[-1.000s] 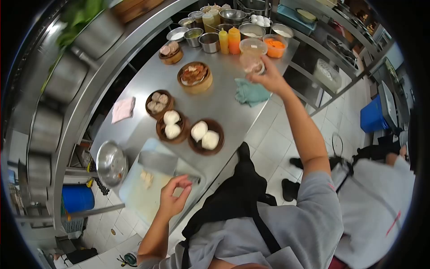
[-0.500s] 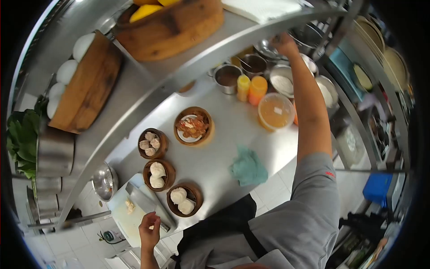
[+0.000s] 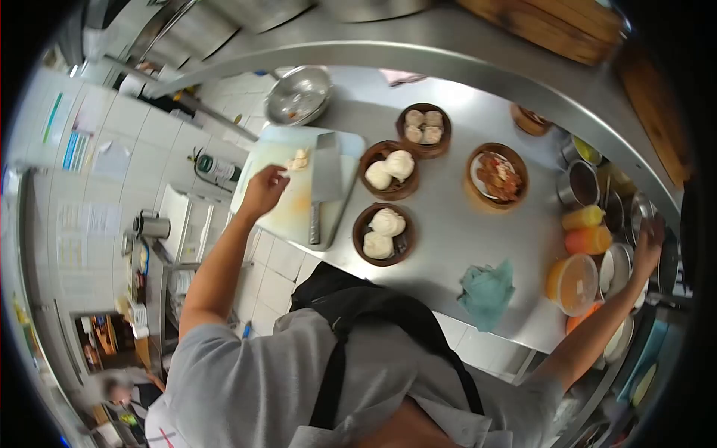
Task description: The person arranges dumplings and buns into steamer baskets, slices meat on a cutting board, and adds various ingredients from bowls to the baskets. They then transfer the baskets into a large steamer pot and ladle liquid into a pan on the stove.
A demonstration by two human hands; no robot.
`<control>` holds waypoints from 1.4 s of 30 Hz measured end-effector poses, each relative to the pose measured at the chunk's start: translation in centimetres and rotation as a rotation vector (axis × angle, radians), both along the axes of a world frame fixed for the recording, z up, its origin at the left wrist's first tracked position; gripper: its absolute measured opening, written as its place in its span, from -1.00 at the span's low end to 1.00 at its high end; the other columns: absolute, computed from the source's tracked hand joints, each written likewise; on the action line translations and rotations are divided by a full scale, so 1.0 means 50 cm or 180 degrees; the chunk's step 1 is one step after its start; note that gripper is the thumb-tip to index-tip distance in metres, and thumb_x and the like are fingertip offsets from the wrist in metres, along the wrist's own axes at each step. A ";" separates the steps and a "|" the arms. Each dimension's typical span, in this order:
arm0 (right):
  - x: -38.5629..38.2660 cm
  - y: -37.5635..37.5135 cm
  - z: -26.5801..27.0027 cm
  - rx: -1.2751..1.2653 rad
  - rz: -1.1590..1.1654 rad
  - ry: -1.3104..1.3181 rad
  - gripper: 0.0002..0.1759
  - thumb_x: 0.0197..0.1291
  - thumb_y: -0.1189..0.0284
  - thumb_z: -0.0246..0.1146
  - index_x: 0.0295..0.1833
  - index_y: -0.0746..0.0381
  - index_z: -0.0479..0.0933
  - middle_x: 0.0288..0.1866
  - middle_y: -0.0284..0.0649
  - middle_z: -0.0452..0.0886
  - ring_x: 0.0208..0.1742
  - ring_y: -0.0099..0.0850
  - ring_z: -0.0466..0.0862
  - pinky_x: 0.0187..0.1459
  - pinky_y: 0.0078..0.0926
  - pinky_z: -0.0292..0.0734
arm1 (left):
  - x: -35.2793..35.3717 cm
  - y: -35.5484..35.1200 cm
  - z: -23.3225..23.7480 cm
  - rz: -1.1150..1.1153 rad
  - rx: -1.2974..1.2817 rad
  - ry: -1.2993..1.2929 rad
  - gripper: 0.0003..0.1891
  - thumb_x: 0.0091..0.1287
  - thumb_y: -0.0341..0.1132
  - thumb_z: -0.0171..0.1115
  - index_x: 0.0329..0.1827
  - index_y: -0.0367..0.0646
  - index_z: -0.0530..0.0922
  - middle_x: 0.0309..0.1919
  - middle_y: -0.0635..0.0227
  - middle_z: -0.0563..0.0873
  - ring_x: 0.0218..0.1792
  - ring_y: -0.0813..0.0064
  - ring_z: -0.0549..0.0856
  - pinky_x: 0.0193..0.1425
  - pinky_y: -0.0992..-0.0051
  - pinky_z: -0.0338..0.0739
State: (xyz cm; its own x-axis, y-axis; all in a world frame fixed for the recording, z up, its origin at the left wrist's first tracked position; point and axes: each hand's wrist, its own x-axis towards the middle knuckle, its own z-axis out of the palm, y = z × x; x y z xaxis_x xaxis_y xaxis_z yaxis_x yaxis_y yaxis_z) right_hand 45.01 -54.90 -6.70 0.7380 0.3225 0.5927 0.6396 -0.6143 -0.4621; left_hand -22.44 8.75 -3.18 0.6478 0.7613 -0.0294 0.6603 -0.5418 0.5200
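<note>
My left hand (image 3: 267,190), fingers loosely bent and apart, hovers over the white cutting board (image 3: 287,213). Chopped pale pieces (image 3: 299,160) lie just beyond its fingertips. A cleaver (image 3: 326,168) rests flat to the right of them, its metal handle toward me. At the far right my right hand (image 3: 650,237) reaches to a shiny metal bowl (image 3: 641,210) among the containers. Its fingers look closed, but what they hold is hidden. Bamboo steamers (image 3: 358,237) with white buns (image 3: 388,222) stand beside the board.
Another steamer holds small dumplings (image 3: 423,127), and one holds a plate of reddish food (image 3: 498,178). A green cloth (image 3: 486,295) lies near the table's front edge. Sauce bottles (image 3: 586,240) and a lidded tub (image 3: 573,285) stand at the right. A metal shelf (image 3: 448,63) crosses above.
My view has swung left, so the table's contents appear turned and shifted. My left hand has come forward over the cutting board. My right hand stays by the metal bowl.
</note>
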 end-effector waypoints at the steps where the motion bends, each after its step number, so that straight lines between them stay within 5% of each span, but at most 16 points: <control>1: -0.095 0.036 0.029 0.0215 0.0479 0.0019 -0.57 0.42 0.30 0.20 0.28 0.30 0.48 0.22 -0.08 0.58 0.10 -0.38 0.62 0.12 -0.43 0.50 | -0.020 0.051 -0.040 0.0166 0.0112 -0.0159 -0.70 0.27 -0.30 0.32 0.02 -0.22 0.61 -0.36 0.20 0.73 -0.34 0.35 0.71 -0.19 0.38 0.60; 3: -0.332 0.158 0.078 0.1063 0.0949 0.1409 -0.55 0.43 0.42 0.18 0.36 0.31 0.39 0.13 -0.16 0.63 0.09 -0.50 0.60 0.17 -0.48 0.50 | -0.024 0.091 -0.050 0.0389 0.0274 -0.0007 -0.69 0.28 -0.30 0.30 0.03 -0.22 0.60 -0.34 0.12 0.75 -0.31 0.21 0.75 -0.17 0.32 0.62; 6: -0.574 0.310 0.014 0.1222 0.1562 0.2213 -0.65 0.37 0.50 0.23 0.24 0.28 0.47 -0.05 -0.26 0.67 -0.07 -0.53 0.64 0.02 -0.54 0.56 | -0.022 0.150 -0.119 0.0447 0.0025 0.0086 -0.58 0.26 -0.20 0.34 0.13 -0.18 0.55 -0.29 0.08 0.75 -0.28 0.15 0.74 -0.09 0.30 0.63; 10: -0.828 0.486 -0.038 0.1037 0.1793 0.3186 -0.67 0.32 0.54 0.26 0.18 0.27 0.50 -0.13 -0.28 0.69 -0.15 -0.54 0.67 -0.07 -0.56 0.60 | 0.036 0.161 -0.168 -0.0092 0.0618 0.0244 -0.36 0.19 -0.04 0.41 0.31 -0.05 0.45 0.08 -0.03 0.62 0.04 -0.04 0.63 0.11 0.16 0.56; 14: -0.976 0.575 -0.051 0.0741 0.1634 0.3013 -0.66 0.31 0.52 0.27 0.18 0.27 0.50 -0.17 -0.29 0.70 -0.22 -0.55 0.68 -0.13 -0.58 0.60 | 0.053 0.167 -0.147 -0.0624 0.0581 0.1062 -0.26 0.14 0.04 0.44 0.38 0.04 0.41 0.25 -0.02 0.46 0.19 -0.19 0.48 0.20 0.06 0.50; 17: -1.068 0.621 -0.030 0.0870 0.1462 0.2964 -0.67 0.30 0.51 0.29 0.16 0.28 0.51 -0.22 -0.28 0.70 -0.27 -0.58 0.66 -0.18 -0.61 0.57 | 0.038 0.233 -0.206 -0.1147 0.0517 0.0596 -0.31 0.14 0.00 0.43 0.34 0.04 0.43 0.18 -0.01 0.51 0.12 -0.17 0.53 0.17 0.05 0.52; 19: -1.110 0.647 -0.011 0.0351 0.1389 0.2630 -0.68 0.29 0.50 0.30 0.14 0.27 0.53 -0.24 -0.28 0.71 -0.30 -0.59 0.65 -0.22 -0.61 0.56 | 0.042 0.258 -0.219 -0.1379 0.0487 0.0486 -0.36 0.14 -0.05 0.41 0.30 0.03 0.45 0.13 -0.02 0.53 0.09 -0.17 0.54 0.15 0.03 0.53; 23: -1.166 0.661 -0.013 0.0791 0.1035 0.2660 -0.70 0.28 0.44 0.32 0.09 0.29 0.56 -0.30 -0.26 0.70 -0.35 -0.60 0.62 -0.27 -0.63 0.54 | 0.042 0.272 -0.243 -0.1659 0.0537 0.0174 -0.54 0.16 -0.20 0.33 0.14 -0.05 0.50 -0.02 -0.08 0.60 -0.02 -0.14 0.62 0.07 0.03 0.56; 26: -1.174 0.628 -0.045 0.0507 0.0429 0.2695 -0.52 0.26 0.38 0.34 0.23 0.32 0.45 -0.25 -0.17 0.70 -0.33 -0.49 0.67 -0.23 -0.53 0.61 | 0.032 0.278 -0.242 -0.1720 0.0424 -0.0273 -0.56 0.15 -0.21 0.33 0.10 -0.09 0.52 -0.10 -0.06 0.63 -0.08 -0.04 0.66 0.03 0.09 0.57; 28: -1.187 0.637 -0.050 0.1093 -0.0494 0.4239 -0.25 0.24 0.30 0.36 0.41 0.35 0.19 -0.17 0.03 0.67 -0.28 -0.25 0.73 -0.18 -0.34 0.70 | 0.023 0.262 -0.226 -0.1654 0.0152 -0.0531 -0.56 0.15 -0.20 0.35 0.09 -0.10 0.52 -0.14 -0.03 0.63 -0.12 0.03 0.68 0.00 0.15 0.58; 29: -1.209 0.649 -0.043 0.1722 -0.0311 0.4917 -0.12 0.27 0.23 0.33 0.47 0.35 -0.03 -0.07 0.23 0.61 -0.18 -0.04 0.74 -0.11 -0.10 0.72 | 0.016 0.257 -0.218 -0.1475 -0.0111 -0.0720 -0.56 0.15 -0.19 0.37 0.08 -0.11 0.52 -0.17 0.01 0.64 -0.16 0.10 0.69 -0.03 0.21 0.60; 31: -1.226 0.680 -0.129 0.3333 0.0341 0.5937 -0.28 0.34 0.26 0.22 0.42 0.34 0.04 0.08 0.31 0.51 -0.06 0.03 0.71 -0.06 -0.01 0.70 | -0.003 0.239 -0.215 -0.1388 -0.0465 -0.0833 -0.58 0.17 -0.19 0.38 0.06 -0.11 0.53 -0.19 0.07 0.63 -0.20 0.18 0.68 -0.11 0.26 0.61; 33: -1.209 0.715 -0.195 0.4010 0.0260 0.5400 -0.28 0.35 0.33 0.17 0.44 0.32 -0.04 0.04 0.30 0.51 -0.09 0.04 0.71 -0.09 0.00 0.71 | 0.010 0.214 -0.199 -0.1278 -0.0789 -0.0953 -0.60 0.19 -0.19 0.39 0.04 -0.12 0.53 -0.20 0.14 0.63 -0.25 0.26 0.68 -0.19 0.32 0.63; 38: -1.124 0.734 -0.174 0.3773 -0.0473 0.4572 -0.20 0.35 0.42 0.13 0.49 0.26 -0.24 0.02 0.27 0.48 -0.12 0.02 0.71 -0.12 -0.03 0.71 | 0.104 0.068 -0.182 -0.0649 -0.3521 -0.1117 -0.57 0.30 -0.24 0.31 0.17 -0.12 0.40 -0.19 0.21 0.60 -0.32 0.35 0.65 -0.40 0.35 0.67; 42: -1.039 0.673 -0.166 0.3788 -0.0556 0.4317 0.00 0.25 0.35 0.27 0.53 0.16 -0.33 0.22 0.28 0.31 -0.09 0.07 0.68 -0.12 -0.03 0.70 | 0.196 -0.021 -0.164 -0.0197 -0.3318 -0.1010 -0.52 0.36 -0.22 0.21 0.21 -0.23 0.25 -0.07 0.04 0.53 -0.21 0.22 0.66 -0.30 0.19 0.72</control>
